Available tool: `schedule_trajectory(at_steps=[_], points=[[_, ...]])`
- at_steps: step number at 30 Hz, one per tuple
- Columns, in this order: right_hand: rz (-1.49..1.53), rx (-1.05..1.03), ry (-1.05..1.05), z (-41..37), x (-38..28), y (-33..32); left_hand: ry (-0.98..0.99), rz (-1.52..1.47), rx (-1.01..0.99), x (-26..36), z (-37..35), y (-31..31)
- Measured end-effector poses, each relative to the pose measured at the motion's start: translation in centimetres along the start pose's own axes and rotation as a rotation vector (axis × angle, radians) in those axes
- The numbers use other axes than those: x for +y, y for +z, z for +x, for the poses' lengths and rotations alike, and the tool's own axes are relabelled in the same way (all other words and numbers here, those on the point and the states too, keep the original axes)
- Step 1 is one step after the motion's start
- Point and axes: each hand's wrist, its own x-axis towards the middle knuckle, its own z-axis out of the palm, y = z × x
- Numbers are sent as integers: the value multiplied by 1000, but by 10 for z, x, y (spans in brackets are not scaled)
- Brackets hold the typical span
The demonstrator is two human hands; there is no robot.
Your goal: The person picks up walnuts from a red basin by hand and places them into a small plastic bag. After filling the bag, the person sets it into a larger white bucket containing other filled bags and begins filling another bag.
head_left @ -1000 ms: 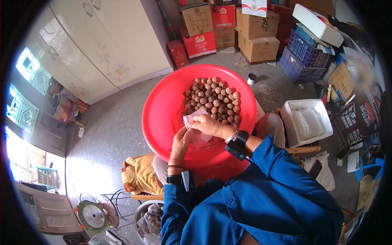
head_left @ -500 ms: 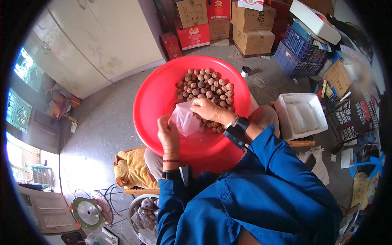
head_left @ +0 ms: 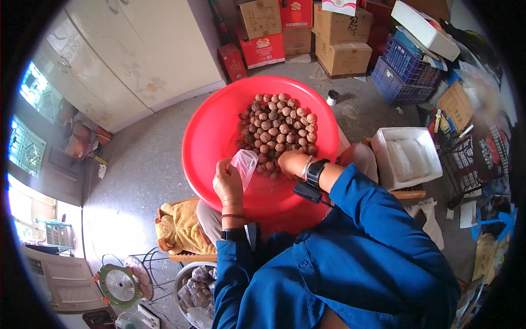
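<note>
- Now, in the head view, the left hand (head_left: 228, 183) pinches a thin, translucent bag (head_left: 246, 165) over the smooth red basin (head_left: 205, 137).
- Since half a second ago, the right hand (head_left: 294, 163) has left the bag for the round, ridged walnuts (head_left: 276, 127); I cannot tell its hidden grip.
- Walnuts heap right of centre inside the basin.

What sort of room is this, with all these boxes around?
It looks like a storeroom, perhaps in a home: cardboard boxes are piled up, blue crates are stacked nearby, and a pale cabinet stands at the picture's left.
</note>
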Motion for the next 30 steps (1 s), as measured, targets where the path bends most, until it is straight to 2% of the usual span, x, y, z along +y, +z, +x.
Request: schedule_trajectory(at_steps=[8,10,12,14,16,18,20,21,22,24,25,27,30], points=[[-85,-82,-2,7,-2,-3,-9,-61,-28,-5,3,1],[66,133,19,-3,-1,-8,-1,-32,-27,-7,3,2],[125,189,-3,-12,2,-20,-53,-29,-73,-9,4,3],[766,521,-180,-13,0,-29,-61,-9,-88,-11,4,4],[1190,694,-480,-17,-11,-41,-68,11,-104,-7,4,4],[1274,654,-546,-38,-15,-56,-53,31,-136,-3,3,3],[1372,310,-512,-62,-22,-70,-66,36,-164,-5,4,4],[1370,241,-514,-54,-24,-63,-77,39,-194,-6,4,5],[1319,322,-620,-62,-29,-66,-78,41,-195,-6,4,6],[1164,540,-827,-24,-37,-41,-11,3,-191,-8,3,8],[1165,540,-825,-24,-36,-39,-11,3,-193,-5,3,7],[944,547,-626,-25,-36,-34,-20,38,-192,-2,2,4],[881,550,-576,-25,-38,-33,-13,81,-185,-1,1,2]])
